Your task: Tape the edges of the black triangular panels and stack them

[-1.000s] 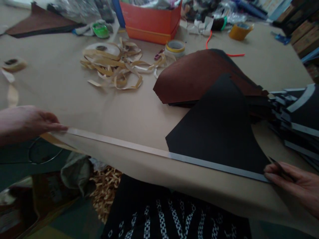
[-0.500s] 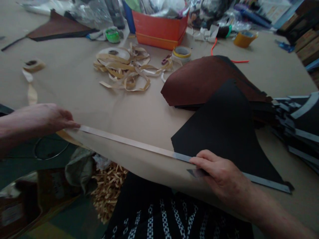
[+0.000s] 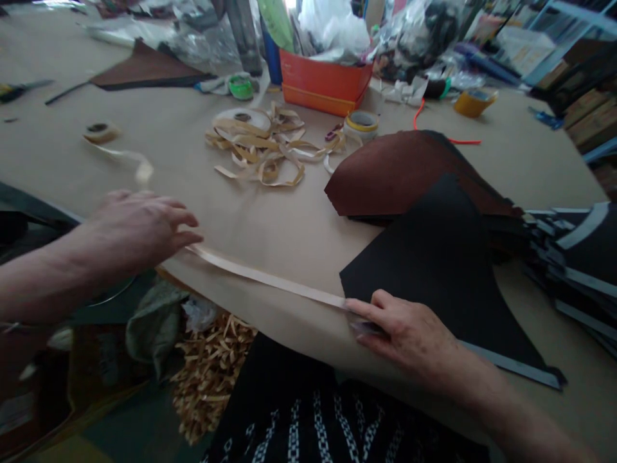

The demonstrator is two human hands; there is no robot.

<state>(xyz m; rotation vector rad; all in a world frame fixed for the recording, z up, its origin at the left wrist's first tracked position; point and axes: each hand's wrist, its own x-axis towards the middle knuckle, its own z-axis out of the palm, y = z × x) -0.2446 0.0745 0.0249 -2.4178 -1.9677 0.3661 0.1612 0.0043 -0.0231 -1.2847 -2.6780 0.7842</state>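
A pale narrow tape strip (image 3: 270,279) runs slackly along the table's front edge between my hands. My left hand (image 3: 144,225) is over its left end, with thumb and forefinger apart; the other fingers are partly hidden. My right hand (image 3: 409,328) presses a fingertip on the strip's right end, beside the corner of a black sheet (image 3: 409,263). Under its fingers, a thin, shiny, blade-like piece (image 3: 367,326) is gripped, mostly covered. Grey tape (image 3: 511,365) lines the black sheet's lower edge. From behind my left hand, tape leads back to a small tape roll (image 3: 100,132).
Brown sheets (image 3: 400,173) lie behind the black one, and taped black pieces (image 3: 588,270) are stacked at right. Tangled tape (image 3: 265,145), a red box (image 3: 325,80) and a yellow tape roll (image 3: 473,103) stand farther back. Tape scraps (image 3: 212,379) fill the space below the table edge.
My left hand has moved right and its pinch has loosened, so the strip has gone from taut to slack. My right hand has slid slightly left to the black sheet's corner.
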